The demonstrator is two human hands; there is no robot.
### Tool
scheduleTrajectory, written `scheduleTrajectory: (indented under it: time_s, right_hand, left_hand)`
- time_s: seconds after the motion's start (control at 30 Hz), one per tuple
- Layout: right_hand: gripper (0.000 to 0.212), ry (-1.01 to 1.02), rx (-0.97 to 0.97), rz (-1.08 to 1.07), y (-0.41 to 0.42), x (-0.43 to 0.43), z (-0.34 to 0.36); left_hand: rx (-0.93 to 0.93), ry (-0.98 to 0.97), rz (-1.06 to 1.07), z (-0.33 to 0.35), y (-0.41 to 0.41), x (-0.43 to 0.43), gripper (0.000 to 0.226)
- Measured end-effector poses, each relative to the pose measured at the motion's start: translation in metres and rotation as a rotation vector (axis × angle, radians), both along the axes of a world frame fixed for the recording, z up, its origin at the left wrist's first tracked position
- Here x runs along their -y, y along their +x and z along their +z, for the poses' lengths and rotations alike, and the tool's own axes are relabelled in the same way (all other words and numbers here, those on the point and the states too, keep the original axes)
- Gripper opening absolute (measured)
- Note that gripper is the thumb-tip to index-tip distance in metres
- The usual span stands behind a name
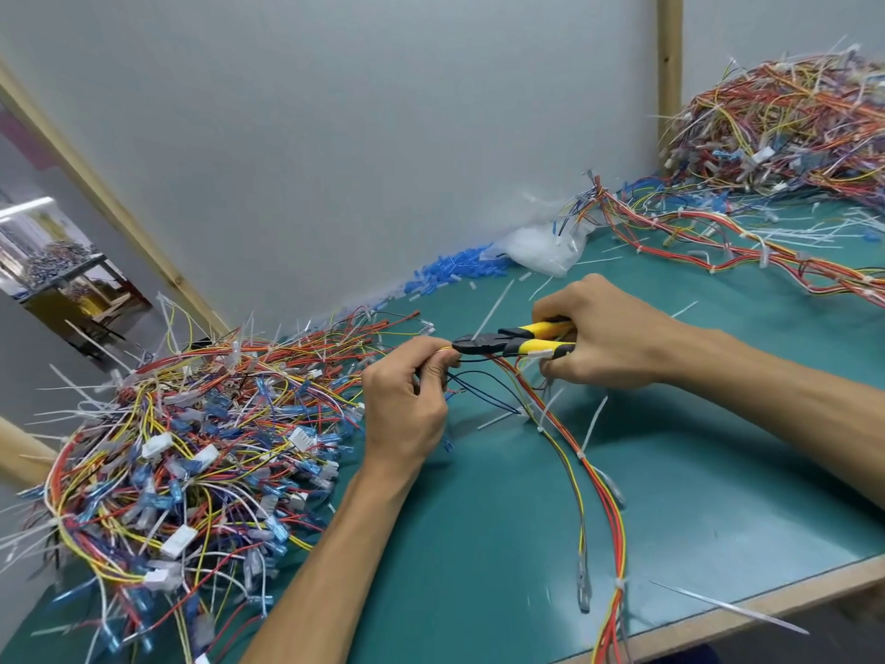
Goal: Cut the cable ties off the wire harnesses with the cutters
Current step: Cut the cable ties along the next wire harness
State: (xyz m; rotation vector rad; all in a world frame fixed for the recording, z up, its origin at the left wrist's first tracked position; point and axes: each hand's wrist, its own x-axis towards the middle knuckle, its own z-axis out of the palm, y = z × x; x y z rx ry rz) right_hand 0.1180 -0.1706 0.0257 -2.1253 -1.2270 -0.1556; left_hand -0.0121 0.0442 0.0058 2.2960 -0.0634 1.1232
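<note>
Left hand (407, 404) pinched a red-and-yellow wire harness (594, 476) mid-tabletop; right hand (603, 337) squeezed yellow-handled black cutters (515, 341) on it. Green tabletop (718, 472) near the front edge lay mostly open.

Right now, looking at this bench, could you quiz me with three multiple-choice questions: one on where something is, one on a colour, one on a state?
1. Where is the clear plastic bag?
A. against the back wall
B. at the front table edge
C. on the left wire pile

2. The cutters have handles of which colour?
A. red
B. yellow and black
C. green

3. The right hand is
A. resting empty
B. gripping the cutters
C. holding a bag

Answers: 1 A, it lies by the wall; 2 B, seen on the handles; 3 B, fingers wrap the handles while the left hand pinches the wires.
</note>
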Motion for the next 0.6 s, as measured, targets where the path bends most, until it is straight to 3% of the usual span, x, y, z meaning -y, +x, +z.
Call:
scheduleTrajectory:
  time_s: [0.23,0.6]
  right_hand:
    - [0.027,-0.021,0.125,-0.033,-0.0011,-0.0037,-0.0025]
    - [0.032,0.022,-0.118,0.060,0.0030,-0.0011,-0.0007]
  left_hand:
    - [0.011,-0.010,-0.001,-0.0018,0.0008,-0.0028,0.019]
    - [0.019,-0.028,-0.070,-0.0024,0.0008,0.0023,0.027]
